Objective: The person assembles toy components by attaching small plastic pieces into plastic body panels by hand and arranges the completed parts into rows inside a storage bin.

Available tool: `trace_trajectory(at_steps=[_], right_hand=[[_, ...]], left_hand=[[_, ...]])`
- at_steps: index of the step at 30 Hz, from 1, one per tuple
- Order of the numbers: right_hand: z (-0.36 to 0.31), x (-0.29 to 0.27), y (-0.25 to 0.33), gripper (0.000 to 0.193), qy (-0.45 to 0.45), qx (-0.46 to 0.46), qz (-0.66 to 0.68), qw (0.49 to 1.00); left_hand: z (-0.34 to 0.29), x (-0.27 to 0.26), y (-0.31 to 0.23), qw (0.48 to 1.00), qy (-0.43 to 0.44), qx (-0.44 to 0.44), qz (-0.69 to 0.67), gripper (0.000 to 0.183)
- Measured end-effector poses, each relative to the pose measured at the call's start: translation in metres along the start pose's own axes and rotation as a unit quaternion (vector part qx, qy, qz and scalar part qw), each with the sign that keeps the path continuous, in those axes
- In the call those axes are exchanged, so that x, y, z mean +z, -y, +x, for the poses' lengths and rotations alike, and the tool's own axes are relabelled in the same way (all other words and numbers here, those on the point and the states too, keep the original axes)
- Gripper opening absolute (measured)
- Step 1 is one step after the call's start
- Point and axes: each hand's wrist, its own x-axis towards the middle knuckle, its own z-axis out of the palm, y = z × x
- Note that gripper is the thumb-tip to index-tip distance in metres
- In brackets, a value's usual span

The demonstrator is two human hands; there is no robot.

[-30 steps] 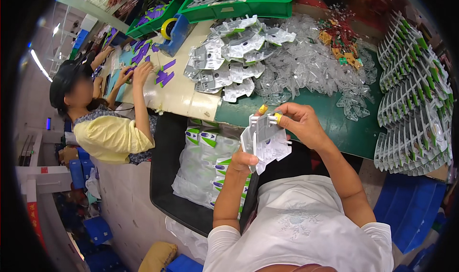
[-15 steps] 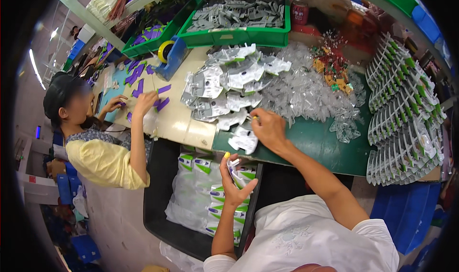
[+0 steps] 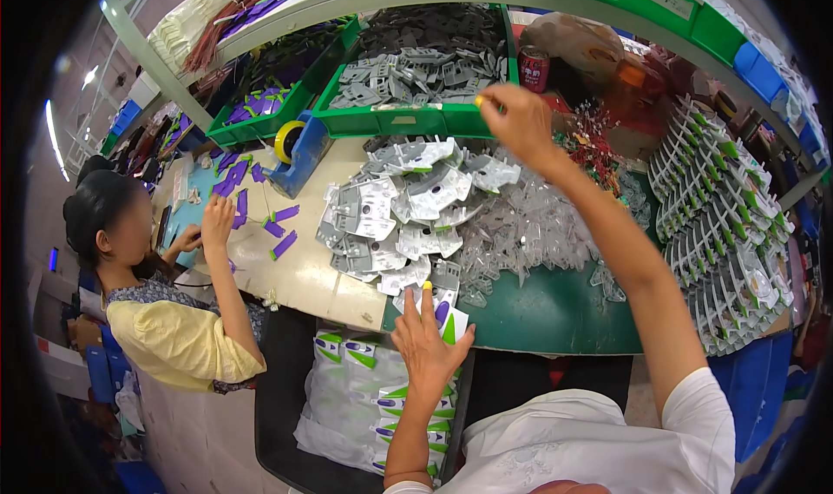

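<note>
Right hand (image 3: 519,121) outstretched over green tray (image 3: 408,121), fingers seemingly pinched

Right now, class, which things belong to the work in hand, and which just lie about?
In hand:
left hand on printed card
right hand reaching to green bin
grey plastic pieces

Lying about:
tape dispenser
purple pieces
red can

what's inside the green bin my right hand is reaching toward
The green bin is heaped with grey flat plastic pieces, loosely piled to the rim. The right hand hovers at its front right corner. The bin's floor and lower layers are covered by the pile.
</note>
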Motion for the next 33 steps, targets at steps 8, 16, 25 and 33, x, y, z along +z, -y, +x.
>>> trace_trajectory(at_steps=[8, 16, 25, 33], right_hand=[[0.066, 0.056, -0.095, 0.018, 0.149, 0.024, -0.249, 0.957], [0.056, 0.027, -0.030, 0.011, 0.016, -0.038, -0.100, 0.994], [-0.042, -0.053, 0.119, 0.021, 0.155, -0.457, 0.164, 0.860], [-0.051, -0.055, 0.115, 0.017, 0.146, -0.506, 0.146, 0.837]], left_hand=[[0.004, -0.005, 0.004, 0.999, 0.007, 0.020, -0.046, 0.089], [-0.017, -0.036, 0.027, 0.852, -0.124, -0.070, -0.503, 0.096], [0.022, -0.045, 0.029, 0.524, 0.129, -0.273, -0.796, 0.036], [0.021, -0.048, 0.021, 0.687, 0.032, -0.204, -0.697, 0.033]])
